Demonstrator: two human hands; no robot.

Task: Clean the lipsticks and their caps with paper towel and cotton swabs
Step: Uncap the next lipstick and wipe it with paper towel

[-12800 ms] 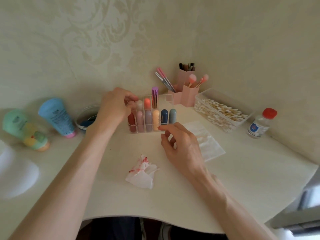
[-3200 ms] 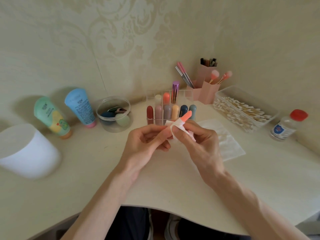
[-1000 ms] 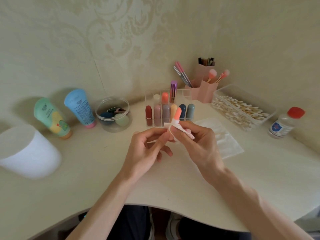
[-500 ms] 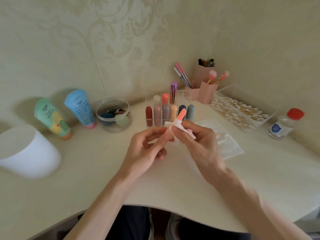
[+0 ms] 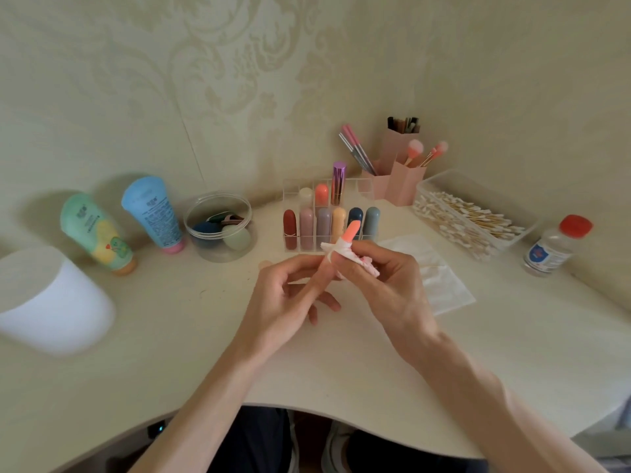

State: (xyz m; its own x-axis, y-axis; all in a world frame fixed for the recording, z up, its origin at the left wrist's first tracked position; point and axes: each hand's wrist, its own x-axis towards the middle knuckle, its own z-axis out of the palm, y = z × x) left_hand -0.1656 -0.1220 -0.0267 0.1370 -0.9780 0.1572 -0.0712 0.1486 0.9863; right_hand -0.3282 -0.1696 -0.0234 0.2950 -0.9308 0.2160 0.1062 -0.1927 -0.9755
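Observation:
Above the desk's middle, my left hand (image 5: 286, 298) pinches the pale pink base of an open lipstick, its coral tip (image 5: 351, 231) pointing up and away. My right hand (image 5: 382, 285) pinches a crumpled, pink-stained paper towel (image 5: 345, 252) wrapped round the lipstick just below the tip. Behind them stands a clear organizer (image 5: 362, 186) holding several capped lipsticks (image 5: 322, 225) in a front row and a purple metallic one (image 5: 338, 181) further back. A clear box of cotton swabs (image 5: 467, 216) sits at the right.
Flat paper towels (image 5: 440, 285) lie right of my hands. A red-capped bottle (image 5: 555, 245) stands far right, pink brush holders (image 5: 399, 172) at the back. On the left are a sponge jar (image 5: 218, 227), two tubes (image 5: 153, 213) and a white container (image 5: 51, 302).
In the last second the lipstick and towel have shifted only slightly in my hands, the tip tilting a little. Much earlier both hands were at the organizer and the stained towel lay on the desk.

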